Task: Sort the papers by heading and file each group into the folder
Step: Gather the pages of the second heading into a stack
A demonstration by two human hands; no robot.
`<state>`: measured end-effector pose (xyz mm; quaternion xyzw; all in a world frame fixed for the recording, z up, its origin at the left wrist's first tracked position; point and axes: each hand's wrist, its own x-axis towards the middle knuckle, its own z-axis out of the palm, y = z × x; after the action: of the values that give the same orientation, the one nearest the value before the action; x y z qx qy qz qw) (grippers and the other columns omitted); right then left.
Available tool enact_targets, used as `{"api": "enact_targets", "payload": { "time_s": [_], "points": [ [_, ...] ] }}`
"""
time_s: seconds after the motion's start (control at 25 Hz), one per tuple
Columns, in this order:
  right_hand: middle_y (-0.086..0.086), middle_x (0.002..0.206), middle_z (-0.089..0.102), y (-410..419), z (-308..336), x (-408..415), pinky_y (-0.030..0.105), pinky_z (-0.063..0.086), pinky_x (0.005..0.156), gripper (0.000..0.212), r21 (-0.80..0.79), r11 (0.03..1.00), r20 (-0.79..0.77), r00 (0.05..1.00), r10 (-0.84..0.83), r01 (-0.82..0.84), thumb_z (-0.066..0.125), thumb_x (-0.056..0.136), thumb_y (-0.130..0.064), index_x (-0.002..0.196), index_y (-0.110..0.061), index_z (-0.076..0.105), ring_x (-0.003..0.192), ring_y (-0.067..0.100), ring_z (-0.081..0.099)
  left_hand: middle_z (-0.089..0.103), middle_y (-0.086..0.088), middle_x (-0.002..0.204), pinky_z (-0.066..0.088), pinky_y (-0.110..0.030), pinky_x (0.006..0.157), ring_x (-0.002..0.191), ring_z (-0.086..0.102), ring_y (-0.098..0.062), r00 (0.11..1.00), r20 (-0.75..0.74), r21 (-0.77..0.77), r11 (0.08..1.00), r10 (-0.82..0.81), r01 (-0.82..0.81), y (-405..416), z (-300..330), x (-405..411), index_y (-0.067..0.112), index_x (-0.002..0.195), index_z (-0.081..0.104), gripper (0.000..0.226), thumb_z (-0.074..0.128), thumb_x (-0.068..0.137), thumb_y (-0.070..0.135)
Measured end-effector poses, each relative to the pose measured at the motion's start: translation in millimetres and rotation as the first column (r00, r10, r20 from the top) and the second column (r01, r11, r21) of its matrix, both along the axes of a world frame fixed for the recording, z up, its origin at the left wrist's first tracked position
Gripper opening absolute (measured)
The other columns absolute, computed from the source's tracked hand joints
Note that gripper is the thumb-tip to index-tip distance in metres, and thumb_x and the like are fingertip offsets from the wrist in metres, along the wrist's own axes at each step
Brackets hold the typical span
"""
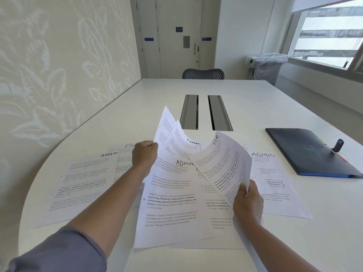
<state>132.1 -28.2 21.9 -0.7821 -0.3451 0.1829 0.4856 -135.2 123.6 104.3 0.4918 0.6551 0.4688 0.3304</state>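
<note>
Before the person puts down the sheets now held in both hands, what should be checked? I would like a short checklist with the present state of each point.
1. Right hand grips the HR sheet firmly: ok.
2. Left hand grips the lifted sheets: ok.
3. Headings of the lifted sheets readable: not ok, only one shows, cut off as FINAN.
4. ADMIN sheets on the table gathered in one pile: not ok; left sheet, middle sheet and right sheet lie apart.
5. Folder open for filing: not ok, it lies closed.
6. Number of sheets in the right hand: cannot tell.
</note>
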Motion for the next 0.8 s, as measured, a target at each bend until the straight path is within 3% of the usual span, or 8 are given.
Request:
{"api": "enact_targets", "payload": {
  "time_s": [0.16, 0.24, 0.32, 0.48, 0.56, 0.68, 0.8],
  "points": [
    [0.001, 0.083, 0.063, -1, 2, -1, 0.045, 0.050, 0.072, 0.018, 0.011, 1.000, -0.017, 1.000, -0.019, 0.019, 0.039, 0.107, -0.024, 0.096, -0.023, 0.053, 0.083, 0.030, 0.059, 0.040, -0.003, 0.061, 0.028, -0.029, 0.058, 0.059, 0.031, -0.018, 0.987, -0.114, 0.169, 0.981, 0.112, -0.092, -2, 13, -19, 0.008, 0.066, 0.046, 0.033, 0.054, 0.092, 0.026],
    [0.001, 0.083, 0.063, -1, 2, -1, 0.047, 0.052, 0.073, 0.019, 0.025, 0.999, -0.036, 0.999, -0.033, 0.034, 0.040, 0.107, -0.024, 0.092, -0.021, 0.051, 0.082, 0.030, 0.059, 0.031, -0.001, 0.058, 0.024, -0.029, 0.057, 0.058, 0.026, -0.019, 0.982, -0.094, 0.211, 0.967, 0.167, -0.144, -6, 19, -25, 0.013, 0.063, 0.037, 0.037, 0.052, 0.095, 0.023],
    [0.000, 0.082, 0.063, -1, 2, -1, 0.051, 0.054, 0.075, 0.019, 0.048, 0.998, -0.058, 0.997, -0.045, 0.048, 0.041, 0.107, -0.024, 0.092, -0.020, 0.052, 0.081, 0.029, 0.060, 0.031, 0.002, 0.056, 0.025, -0.028, 0.056, 0.056, 0.026, -0.020, 0.977, -0.074, 0.226, 0.958, 0.200, -0.179, -9, 22, -31, 0.014, 0.064, 0.041, 0.035, 0.050, 0.097, 0.021],
    [-0.002, 0.083, 0.063, -2, 5, -1, 0.051, 0.056, 0.075, 0.017, 0.075, 0.996, -0.087, 0.995, -0.049, 0.055, 0.042, 0.107, -0.023, 0.095, -0.018, 0.054, 0.080, 0.028, 0.060, 0.040, -0.007, 0.061, 0.039, -0.035, 0.058, 0.061, 0.032, -0.027, 0.960, -0.083, 0.240, 0.941, 0.267, -0.240, -13, 26, -40, 0.005, 0.086, 0.061, 0.021, 0.047, 0.095, 0.017],
    [-0.003, 0.083, 0.062, -3, 7, -1, 0.050, 0.055, 0.075, 0.016, 0.085, 0.995, -0.090, 0.995, -0.043, 0.050, 0.043, 0.108, -0.022, 0.096, -0.019, 0.054, 0.081, 0.029, 0.060, 0.050, -0.002, 0.062, 0.043, -0.034, 0.057, 0.060, 0.042, -0.026, 0.965, -0.095, 0.205, 0.953, 0.245, -0.222, -15, 33, -44, 0.011, 0.094, 0.071, 0.022, 0.049, 0.090, 0.013],
    [-0.002, 0.082, 0.062, -5, 8, -1, 0.048, 0.054, 0.073, 0.017, 0.092, 0.994, -0.095, 0.994, -0.044, 0.053, 0.043, 0.108, -0.021, 0.095, -0.018, 0.053, 0.078, 0.025, 0.058, 0.065, 0.009, 0.069, 0.049, -0.032, 0.063, 0.070, 0.063, -0.024, 0.975, -0.133, 0.152, 0.976, 0.179, -0.159, -15, 41, -50, 0.022, 0.082, 0.071, 0.012, 0.061, 0.085, 0.015],
    [-0.001, 0.082, 0.061, -6, 10, -2, 0.048, 0.053, 0.073, 0.017, 0.095, 0.994, -0.104, 0.994, -0.042, 0.052, 0.043, 0.107, -0.021, 0.093, -0.016, 0.052, 0.079, 0.028, 0.058, 0.067, 0.014, 0.077, 0.052, -0.034, 0.071, 0.083, 0.068, -0.022, 0.950, -0.258, 0.209, 0.970, 0.177, -0.125, -21, 44, -47, 0.022, 0.082, 0.068, 0.008, 0.071, 0.088, 0.018]
  ]
}}
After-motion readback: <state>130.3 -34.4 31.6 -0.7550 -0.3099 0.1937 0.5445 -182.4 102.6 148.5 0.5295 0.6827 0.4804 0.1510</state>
